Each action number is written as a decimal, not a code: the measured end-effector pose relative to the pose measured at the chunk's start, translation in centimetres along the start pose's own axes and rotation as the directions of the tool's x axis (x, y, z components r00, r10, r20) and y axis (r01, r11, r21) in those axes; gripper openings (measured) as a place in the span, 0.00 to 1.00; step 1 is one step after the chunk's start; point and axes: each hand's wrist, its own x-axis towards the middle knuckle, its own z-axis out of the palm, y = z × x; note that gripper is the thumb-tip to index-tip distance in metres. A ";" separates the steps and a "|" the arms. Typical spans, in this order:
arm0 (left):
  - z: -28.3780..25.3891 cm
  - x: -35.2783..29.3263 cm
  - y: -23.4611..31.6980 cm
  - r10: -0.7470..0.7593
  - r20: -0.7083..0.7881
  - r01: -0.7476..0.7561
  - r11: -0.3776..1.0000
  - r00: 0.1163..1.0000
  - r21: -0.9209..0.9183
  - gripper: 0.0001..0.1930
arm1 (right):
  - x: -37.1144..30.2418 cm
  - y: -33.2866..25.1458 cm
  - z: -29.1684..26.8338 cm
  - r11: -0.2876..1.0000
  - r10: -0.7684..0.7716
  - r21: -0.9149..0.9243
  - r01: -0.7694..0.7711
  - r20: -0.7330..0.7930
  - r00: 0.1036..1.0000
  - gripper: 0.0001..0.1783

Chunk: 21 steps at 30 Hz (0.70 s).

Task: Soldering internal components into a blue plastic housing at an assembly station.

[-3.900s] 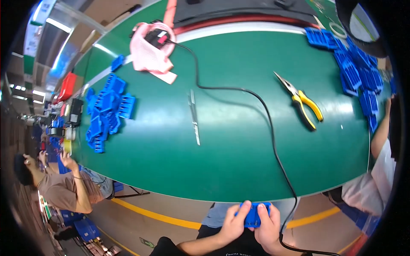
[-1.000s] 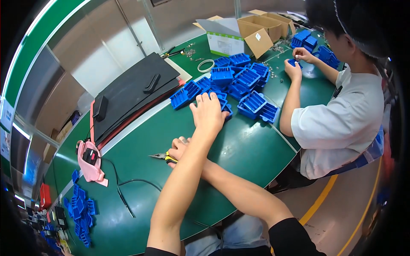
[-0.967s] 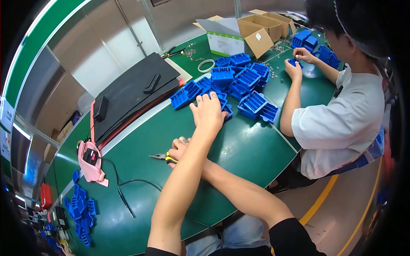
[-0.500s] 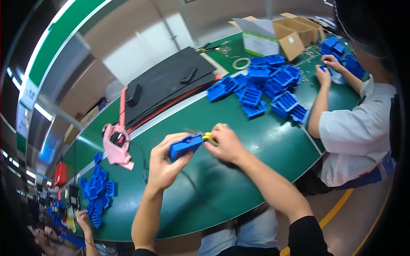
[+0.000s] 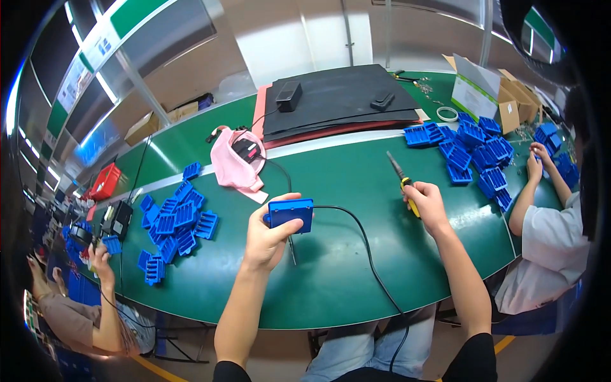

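Note:
In my left hand (image 5: 264, 243) is a small blue plastic case (image 5: 287, 212), its flat side facing up. My thumb lies across its lower edge and the other fingers are behind it. My right hand (image 5: 428, 207) grips yellow-and-black long-nose pliers (image 5: 405, 183) by the handles. Their narrow grey jaws point up and away to the left, apart from the case. A black cable (image 5: 364, 239) curves from behind the case down over the table's front edge toward my lap. Whether it touches the case I cannot tell.
Blue slotted cases lie heaped on the green table (image 5: 331, 290), in a left pile (image 5: 184, 215) and a right pile (image 5: 471, 134). Behind are a pink pouch (image 5: 232, 165), black sheets (image 5: 337, 95), a tape roll (image 5: 447, 114) and cardboard boxes (image 5: 475, 92). People work on both sides.
My right hand has drawn the pliers away from the case to the right. My left hand has turned the case flat side up. The whole view has swung left.

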 end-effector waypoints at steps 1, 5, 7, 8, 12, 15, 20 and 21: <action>-0.5 0.0 -0.2 0.005 0.000 -0.005 1.000 1.000 0.007 0.26 | -0.6 -1.0 0.6 0.986 0.038 0.162 -0.048 0.064 0.997 0.14; -1.6 0.1 -0.4 0.018 -0.051 -0.016 0.999 0.999 0.048 0.21 | -3.1 -3.7 5.2 0.921 -0.023 0.381 -0.079 0.256 0.967 0.10; -2.0 0.2 -0.4 0.069 -0.092 -0.055 0.988 0.993 0.146 0.20 | -4.5 -4.1 7.9 0.859 -0.074 0.494 -0.134 0.379 0.923 0.10; -2.1 0.3 -0.4 0.069 -0.098 -0.055 0.988 0.993 0.144 0.20 | -5.3 -4.2 8.7 0.805 -0.115 0.568 -0.171 0.433 0.894 0.09; -2.7 0.4 -0.8 0.272 -0.055 -0.209 0.838 0.961 0.505 0.18 | -7.1 -3.3 10.1 0.854 -0.135 0.483 -0.192 0.562 0.816 0.11; -2.0 0.1 -0.5 0.397 0.022 -0.300 0.655 0.918 0.693 0.16 | -7.6 -3.4 9.2 0.960 -0.083 0.256 -0.112 0.644 0.760 0.09; -0.7 -0.1 -0.4 0.464 0.108 -0.369 0.519 0.879 0.771 0.18 | -8.3 -2.4 9.3 0.971 -0.098 0.231 -0.062 0.619 0.779 0.08; -0.6 -0.1 -0.4 0.444 0.071 -0.329 0.538 0.893 0.776 0.18 | -8.4 -2.6 9.5 0.960 -0.103 0.266 -0.083 0.615 0.782 0.08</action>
